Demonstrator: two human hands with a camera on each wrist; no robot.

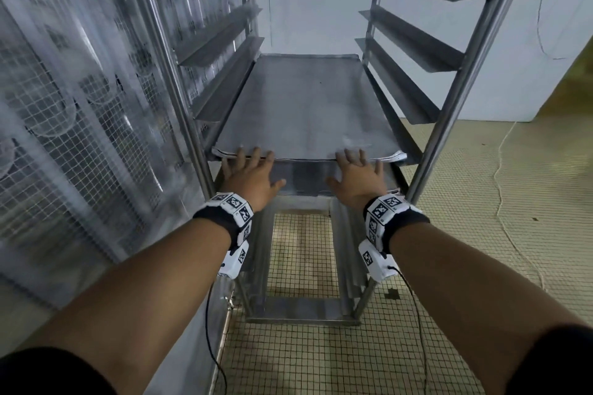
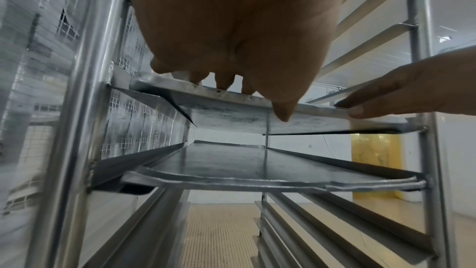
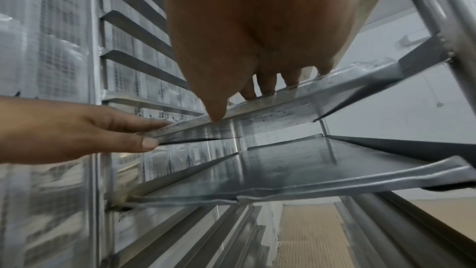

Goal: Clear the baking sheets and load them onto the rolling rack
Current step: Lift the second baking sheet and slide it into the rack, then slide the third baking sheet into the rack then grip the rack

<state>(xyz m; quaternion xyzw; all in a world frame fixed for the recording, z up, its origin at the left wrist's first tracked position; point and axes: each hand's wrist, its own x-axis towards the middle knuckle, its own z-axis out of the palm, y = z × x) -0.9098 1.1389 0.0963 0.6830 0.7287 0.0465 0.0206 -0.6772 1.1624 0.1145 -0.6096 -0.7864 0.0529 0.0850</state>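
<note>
A grey metal baking sheet (image 1: pixel 305 106) lies flat on a pair of rails in the steel rolling rack (image 1: pixel 465 90). My left hand (image 1: pixel 253 170) and right hand (image 1: pixel 357 170) are at its near edge, fingers straight and spread on the rim, thumbs out to the sides and holding nothing. From the left wrist view, my left hand (image 2: pixel 231 27) touches the rim of that sheet (image 2: pixel 231 107), with my right hand (image 2: pixel 412 93) further along it. A second sheet (image 2: pixel 257 168) sits on the rails just below. The right wrist view shows both sheets (image 3: pixel 270 117) (image 3: pixel 309 166) too.
Empty angled rails (image 1: pixel 407 38) run up both sides of the rack above the sheet and continue below it. A plastic-covered wire mesh wall (image 1: pixel 64 106) stands close on the left. The tiled floor (image 1: pixel 481 234) lies to the right, with a thin cord (image 1: pixel 500 170) across it.
</note>
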